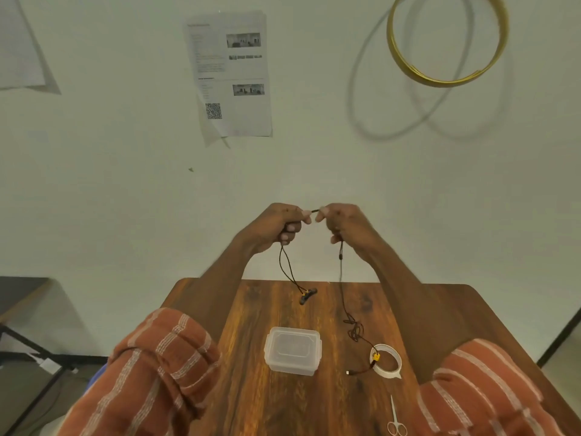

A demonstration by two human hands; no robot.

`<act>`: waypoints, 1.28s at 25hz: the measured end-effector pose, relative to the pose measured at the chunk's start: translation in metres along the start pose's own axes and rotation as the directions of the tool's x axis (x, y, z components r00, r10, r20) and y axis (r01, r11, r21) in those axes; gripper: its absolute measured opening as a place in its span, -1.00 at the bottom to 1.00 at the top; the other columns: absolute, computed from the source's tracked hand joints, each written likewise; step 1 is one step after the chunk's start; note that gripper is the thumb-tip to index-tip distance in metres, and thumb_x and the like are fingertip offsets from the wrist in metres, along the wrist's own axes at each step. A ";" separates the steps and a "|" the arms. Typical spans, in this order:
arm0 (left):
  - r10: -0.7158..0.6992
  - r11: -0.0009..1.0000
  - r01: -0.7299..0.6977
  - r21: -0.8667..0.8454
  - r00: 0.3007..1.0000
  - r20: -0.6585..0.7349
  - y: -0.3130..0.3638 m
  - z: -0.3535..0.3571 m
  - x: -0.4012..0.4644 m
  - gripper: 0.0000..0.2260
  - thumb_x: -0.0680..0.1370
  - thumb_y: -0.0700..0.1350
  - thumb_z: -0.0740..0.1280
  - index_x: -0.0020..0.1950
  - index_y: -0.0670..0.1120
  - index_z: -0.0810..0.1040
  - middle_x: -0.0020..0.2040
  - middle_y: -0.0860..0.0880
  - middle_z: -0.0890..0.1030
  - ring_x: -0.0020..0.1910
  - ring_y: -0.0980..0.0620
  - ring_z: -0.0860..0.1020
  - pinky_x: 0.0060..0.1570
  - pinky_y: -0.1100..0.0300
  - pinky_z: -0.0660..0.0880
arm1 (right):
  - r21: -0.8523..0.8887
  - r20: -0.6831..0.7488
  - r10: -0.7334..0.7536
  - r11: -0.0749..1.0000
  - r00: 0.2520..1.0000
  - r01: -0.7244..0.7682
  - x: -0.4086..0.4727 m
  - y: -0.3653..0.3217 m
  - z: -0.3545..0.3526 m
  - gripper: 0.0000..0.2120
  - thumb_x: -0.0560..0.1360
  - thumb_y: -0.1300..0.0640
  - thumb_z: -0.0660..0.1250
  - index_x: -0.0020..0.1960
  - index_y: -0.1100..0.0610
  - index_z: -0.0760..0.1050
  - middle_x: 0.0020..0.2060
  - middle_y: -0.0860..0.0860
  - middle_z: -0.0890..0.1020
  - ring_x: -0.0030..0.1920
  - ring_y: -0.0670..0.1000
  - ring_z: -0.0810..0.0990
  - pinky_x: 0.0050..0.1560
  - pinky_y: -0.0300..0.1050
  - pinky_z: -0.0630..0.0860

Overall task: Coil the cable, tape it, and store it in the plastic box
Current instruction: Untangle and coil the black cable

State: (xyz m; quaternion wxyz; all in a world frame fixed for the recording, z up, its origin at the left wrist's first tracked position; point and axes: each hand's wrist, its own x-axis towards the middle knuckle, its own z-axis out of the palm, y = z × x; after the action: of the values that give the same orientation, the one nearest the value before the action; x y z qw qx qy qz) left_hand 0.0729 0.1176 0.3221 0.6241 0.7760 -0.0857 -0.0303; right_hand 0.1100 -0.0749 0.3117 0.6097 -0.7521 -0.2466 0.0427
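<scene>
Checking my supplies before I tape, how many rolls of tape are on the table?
1. The tape roll lies on the wooden table right of the plastic box, with the cable crossing it. The sleeves might hide others.

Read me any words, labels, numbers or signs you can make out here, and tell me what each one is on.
Nothing can be quoted.
Printed sheet on the wall: headings, text lines and small photos, all too blurred to read.
Its QR code: visible, but carries no readable text.
Second sheet at the far left: no legible print.
Plastic box, tape roll, scissors and cable: no lettering visible.
</scene>
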 end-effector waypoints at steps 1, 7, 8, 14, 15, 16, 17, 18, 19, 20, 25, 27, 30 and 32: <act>-0.004 1.000 0.004 -0.015 1.000 0.016 -0.005 -0.001 -0.005 -0.78 0.64 -0.05 0.27 -0.10 -0.14 0.58 -0.44 0.04 0.32 -0.52 0.09 0.30 -0.46 0.24 0.28 | 0.036 -0.108 -0.010 0.999 0.994 0.014 0.003 -0.003 -0.007 -0.75 0.57 0.20 0.21 -0.19 0.09 0.62 -0.40 -0.07 0.43 -0.42 -0.07 0.32 -0.33 -0.11 0.43; -0.031 0.953 0.075 -0.294 0.988 0.151 -0.057 0.019 -0.040 -0.74 0.58 0.07 0.30 -0.16 -0.10 0.54 -0.46 0.03 0.35 -0.44 0.03 0.43 -0.35 0.21 0.37 | 0.153 -0.406 -0.036 0.982 0.913 0.107 0.023 -0.015 -0.040 -0.71 0.61 0.02 0.24 -0.26 0.03 0.56 -0.48 -0.07 0.36 -0.49 -0.12 0.32 -0.36 -0.17 0.46; -0.028 0.943 0.087 -0.321 0.983 0.182 -0.057 0.021 -0.043 -0.74 0.57 0.07 0.31 -0.18 -0.10 0.53 -0.47 0.03 0.35 -0.41 0.01 0.48 -0.33 0.21 0.38 | 0.162 -0.415 -0.022 0.982 0.909 0.098 0.025 -0.009 -0.038 -0.71 0.61 0.02 0.24 -0.26 0.02 0.55 -0.48 -0.06 0.37 -0.48 -0.11 0.34 -0.35 -0.16 0.47; 0.207 0.825 0.021 -0.565 0.919 0.336 -0.016 0.027 -0.054 -0.82 0.53 -0.04 0.41 -0.06 -0.17 0.57 -0.50 0.08 0.38 -0.52 0.14 0.44 -0.29 0.19 0.56 | 0.269 -0.428 0.108 0.963 0.897 0.012 0.023 0.028 -0.024 -0.72 0.63 0.02 0.22 -0.18 0.07 0.58 -0.43 0.02 0.44 -0.46 -0.07 0.37 -0.39 -0.16 0.43; 0.272 0.773 -0.008 -0.634 0.907 0.321 -0.004 0.031 -0.052 -0.81 0.53 -0.06 0.40 -0.01 -0.18 0.58 -0.51 0.11 0.38 -0.55 0.18 0.40 -0.36 0.24 0.51 | 0.226 -0.419 0.101 0.974 0.902 -0.004 0.019 0.035 -0.019 -0.72 0.64 0.03 0.22 -0.17 0.07 0.60 -0.44 0.02 0.43 -0.46 -0.06 0.35 -0.43 -0.17 0.39; 0.338 0.713 -0.057 -0.699 0.902 0.270 0.009 0.034 -0.048 -0.82 0.55 -0.09 0.36 0.03 -0.19 0.57 -0.51 0.11 0.38 -0.54 0.19 0.38 -0.39 0.26 0.46 | 0.168 -0.399 0.086 0.986 0.913 -0.020 0.013 0.042 -0.011 -0.72 0.64 0.04 0.22 -0.16 0.06 0.61 -0.44 0.02 0.41 -0.47 -0.06 0.32 -0.46 -0.18 0.33; 0.385 0.653 -0.127 -0.746 0.904 0.184 0.021 0.037 -0.041 -0.83 0.58 -0.11 0.30 0.06 -0.19 0.57 -0.50 0.11 0.38 -0.53 0.18 0.37 -0.39 0.26 0.44 | 0.110 -0.363 0.070 0.993 0.929 -0.032 0.005 0.047 0.000 -0.73 0.64 0.05 0.22 -0.14 0.05 0.62 -0.43 0.02 0.41 -0.46 -0.06 0.31 -0.47 -0.19 0.30; 0.403 0.606 -0.204 -0.769 0.912 0.076 0.032 0.040 -0.033 -0.82 0.62 -0.13 0.22 0.10 -0.19 0.55 -0.49 0.10 0.38 -0.51 0.17 0.36 -0.38 0.26 0.43 | 0.059 -0.308 0.054 0.998 0.950 -0.038 -0.006 0.052 0.012 -0.73 0.64 0.05 0.20 -0.11 0.05 0.63 -0.42 0.02 0.41 -0.45 -0.06 0.32 -0.47 -0.19 0.28; 0.387 0.591 -0.283 -0.756 0.921 -0.042 0.043 0.040 -0.025 -0.79 0.66 -0.15 0.15 0.13 -0.19 0.54 -0.48 0.09 0.37 -0.50 0.16 0.35 -0.37 0.27 0.43 | 0.022 -0.234 0.041 0.999 0.971 -0.037 -0.019 0.053 0.024 -0.73 0.65 0.07 0.19 -0.07 0.06 0.64 -0.41 0.00 0.43 -0.43 -0.07 0.34 -0.45 -0.20 0.29; 0.352 0.609 -0.353 -0.710 0.923 -0.157 0.050 0.037 -0.016 -0.77 0.68 -0.16 0.10 0.15 -0.19 0.52 -0.47 0.08 0.38 -0.49 0.14 0.36 -0.36 0.26 0.44 | -0.015 -0.149 0.032 0.999 0.988 -0.035 -0.034 0.052 0.034 -0.74 0.65 0.09 0.19 -0.02 0.08 0.65 -0.41 -0.05 0.47 -0.42 -0.11 0.37 -0.42 -0.25 0.31; 0.321 0.947 -0.308 0.091 0.896 -0.308 0.013 0.023 0.011 -0.77 0.68 -0.16 0.17 0.20 -0.23 0.55 -0.37 -0.07 0.54 -0.35 -0.03 0.54 -0.18 0.14 0.55 | -0.207 0.151 -0.119 0.967 0.981 0.150 -0.096 0.019 0.031 -0.78 0.64 0.10 0.19 0.08 0.05 0.62 -0.19 -0.31 0.62 -0.14 -0.28 0.57 -0.12 -0.43 0.43; 0.250 0.958 -0.231 0.171 0.963 -0.101 -0.011 0.036 -0.001 -0.77 0.68 -0.14 0.17 0.07 -0.18 0.61 -0.35 -0.12 0.59 -0.37 -0.10 0.56 -0.26 0.16 0.52 | -0.265 0.065 -0.226 0.935 0.972 0.235 -0.091 -0.006 0.007 -0.79 0.63 0.13 0.22 -0.02 0.04 0.63 -0.21 -0.30 0.63 -0.15 -0.23 0.57 -0.11 -0.40 0.42; 0.155 0.986 -0.148 -0.072 0.984 0.091 -0.024 0.066 -0.032 -0.60 0.70 -0.04 0.05 -0.04 -0.15 0.63 -0.48 -0.04 0.49 -0.53 0.05 0.39 -0.46 0.25 0.37 | -0.299 -0.106 -0.319 0.914 0.942 0.275 -0.063 -0.034 -0.025 -0.84 0.58 0.18 0.31 -0.13 0.09 0.63 -0.25 -0.16 0.67 -0.21 -0.17 0.61 -0.13 -0.36 0.47; 0.186 0.929 -0.104 -0.356 0.961 0.204 -0.016 0.081 -0.046 -0.53 0.69 0.04 0.03 -0.09 -0.18 0.62 -0.55 0.02 0.37 -0.60 0.13 0.27 -0.52 0.25 0.31 | -0.188 -0.165 -0.299 0.945 0.940 0.267 -0.041 -0.039 -0.034 -0.86 0.56 0.19 0.35 -0.15 0.17 0.63 -0.33 -0.08 0.63 -0.33 -0.19 0.57 -0.24 -0.39 0.46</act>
State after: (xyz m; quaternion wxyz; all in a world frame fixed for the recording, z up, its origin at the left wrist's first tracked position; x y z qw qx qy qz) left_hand 0.0168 0.0507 0.2861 0.7355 0.6381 -0.2094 -0.0896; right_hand 0.0740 -0.1176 0.3470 0.5668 -0.7565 -0.2956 -0.1383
